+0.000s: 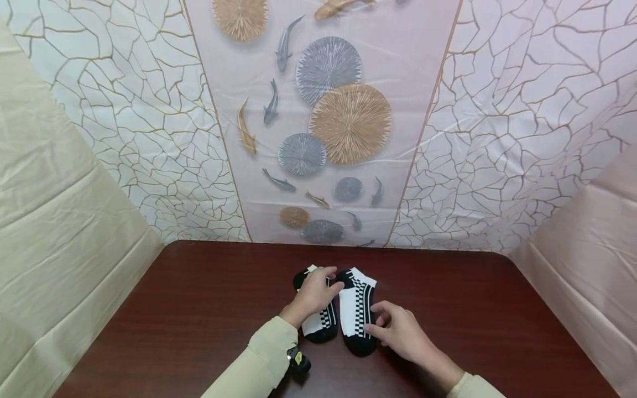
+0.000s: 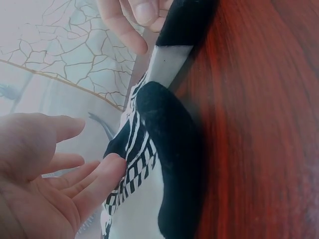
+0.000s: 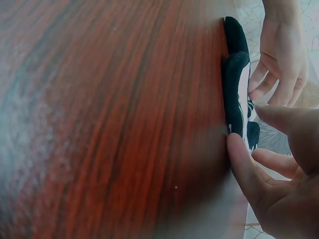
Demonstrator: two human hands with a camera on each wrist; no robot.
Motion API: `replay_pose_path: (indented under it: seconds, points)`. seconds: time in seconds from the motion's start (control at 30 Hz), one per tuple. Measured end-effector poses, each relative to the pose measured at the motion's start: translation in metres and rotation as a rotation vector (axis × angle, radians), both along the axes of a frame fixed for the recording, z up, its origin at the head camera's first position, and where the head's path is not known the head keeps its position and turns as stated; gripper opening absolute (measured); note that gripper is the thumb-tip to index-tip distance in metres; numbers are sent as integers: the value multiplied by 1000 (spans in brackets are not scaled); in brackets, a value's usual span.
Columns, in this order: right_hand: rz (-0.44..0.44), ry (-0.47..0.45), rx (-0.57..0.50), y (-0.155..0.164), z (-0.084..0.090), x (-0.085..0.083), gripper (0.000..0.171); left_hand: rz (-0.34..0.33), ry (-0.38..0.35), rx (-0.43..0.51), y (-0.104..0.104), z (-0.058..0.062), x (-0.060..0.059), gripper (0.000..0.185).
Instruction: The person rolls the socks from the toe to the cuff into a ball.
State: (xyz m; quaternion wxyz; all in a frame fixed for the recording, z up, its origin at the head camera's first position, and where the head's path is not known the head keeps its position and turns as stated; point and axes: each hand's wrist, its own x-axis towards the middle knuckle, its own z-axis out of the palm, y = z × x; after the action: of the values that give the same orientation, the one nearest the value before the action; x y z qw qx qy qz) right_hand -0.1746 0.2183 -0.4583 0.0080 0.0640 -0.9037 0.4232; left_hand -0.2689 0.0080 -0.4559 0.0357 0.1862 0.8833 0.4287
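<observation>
Socks [image 1: 355,309] lie side by side on the table [image 1: 199,309]; the left hand [image 1: 314,293] rests flat on one, the right hand [image 1: 400,331] seemingly touches the other's edge, fingers relaxed.

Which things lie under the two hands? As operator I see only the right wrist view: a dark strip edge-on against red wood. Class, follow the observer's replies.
Observer: The head view shows two socks side by side on the table, black and white with checkered bands. Your strip is the right sock.
Operator: Where is the left hand?
Observer: The left hand rests on top of the left sock, covering its middle.
Operator: Is it gripping?
Observer: The left wrist view shows its fingers fairly straight, touching the checkered band, not curled round it.
Operator: And the right hand?
Observer: The right hand touches the right sock's outer edge near its lower end, with its fingertips.
</observation>
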Motion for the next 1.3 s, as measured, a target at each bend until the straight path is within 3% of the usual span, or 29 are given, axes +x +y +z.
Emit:
replay_pose_path:
  seconds: [0.63, 1.0, 1.3]
  points:
    - [-16, 6, 11, 0, -4, 3, 36, 46, -11, -43, 14, -7, -7, 49]
    - [-32, 58, 107, 0, -4, 0, 32, 58, -27, -62, 17, -7, -12, 49]
    - [-33, 84, 144, -1, -7, 1, 28, 66, -81, -75, 20, -4, -15, 46]
